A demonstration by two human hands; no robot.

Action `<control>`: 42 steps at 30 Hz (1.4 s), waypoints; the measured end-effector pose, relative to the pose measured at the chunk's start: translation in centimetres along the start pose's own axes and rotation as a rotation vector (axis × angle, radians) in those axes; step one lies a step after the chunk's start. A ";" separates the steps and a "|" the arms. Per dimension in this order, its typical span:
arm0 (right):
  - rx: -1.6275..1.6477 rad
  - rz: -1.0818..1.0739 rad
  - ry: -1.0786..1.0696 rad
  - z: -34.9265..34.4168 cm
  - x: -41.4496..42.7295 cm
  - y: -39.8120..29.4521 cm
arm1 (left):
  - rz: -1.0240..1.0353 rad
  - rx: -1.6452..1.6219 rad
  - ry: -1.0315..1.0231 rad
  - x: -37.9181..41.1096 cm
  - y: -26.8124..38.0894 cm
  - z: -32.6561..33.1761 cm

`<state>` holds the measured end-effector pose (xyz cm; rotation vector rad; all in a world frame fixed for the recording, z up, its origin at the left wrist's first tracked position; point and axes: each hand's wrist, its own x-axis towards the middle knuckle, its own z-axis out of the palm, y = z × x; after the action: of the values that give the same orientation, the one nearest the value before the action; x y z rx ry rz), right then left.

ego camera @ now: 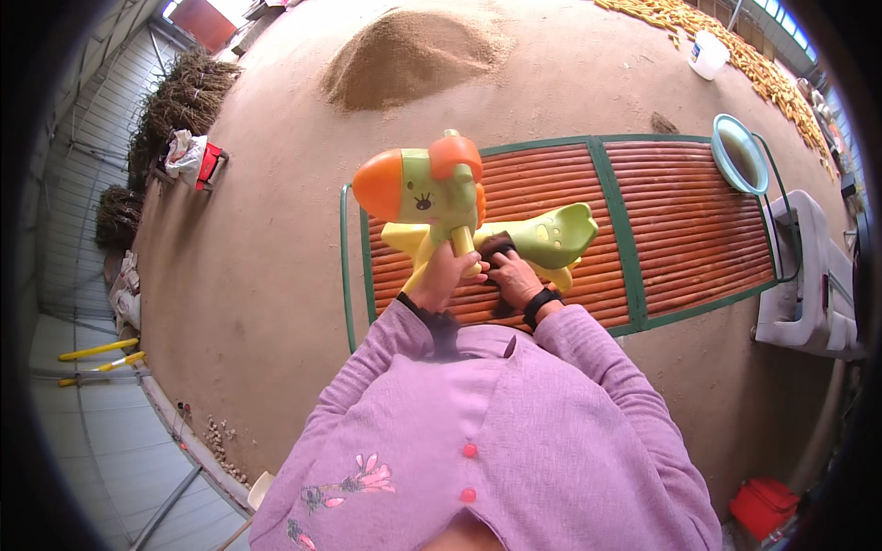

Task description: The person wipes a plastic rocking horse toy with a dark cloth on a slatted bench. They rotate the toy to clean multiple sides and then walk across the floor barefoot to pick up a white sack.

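A plastic rocking horse with a green head, orange muzzle and yellow lower parts is in front of me, over a slatted bed. Its green seat extends to the right and bears a moulded face. My left hand is closed around the yellow handle below the head. Between the fingers of my right hand is a dark cloth, pressed close to the body just behind the handle. My hands partly cover the horse's middle.
On the bed's far right end rests a light-blue basin. Beside that end stands a pale plastic appliance casing. A grain heap lies ahead, corn cobs and a white bucket at upper right. Brushwood bundles line the left wall.
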<state>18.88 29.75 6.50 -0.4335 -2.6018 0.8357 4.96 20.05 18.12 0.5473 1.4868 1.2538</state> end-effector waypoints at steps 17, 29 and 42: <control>0.502 0.190 0.292 -2.3 2.6 -1.0 | -0.040 -0.091 0.029 -0.2 -1.3 -1.6; -0.032 0.631 0.518 -8.8 0.4 11.3 | -0.049 0.043 0.083 -1.0 -2.1 -2.8; 0.025 0.101 -0.066 3.7 3.2 -1.6 | -0.059 -0.009 0.159 -2.6 -5.2 -4.1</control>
<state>14.18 27.95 5.49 -0.5425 -2.6447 0.9298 3.54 14.37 14.11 0.4023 1.6169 1.2811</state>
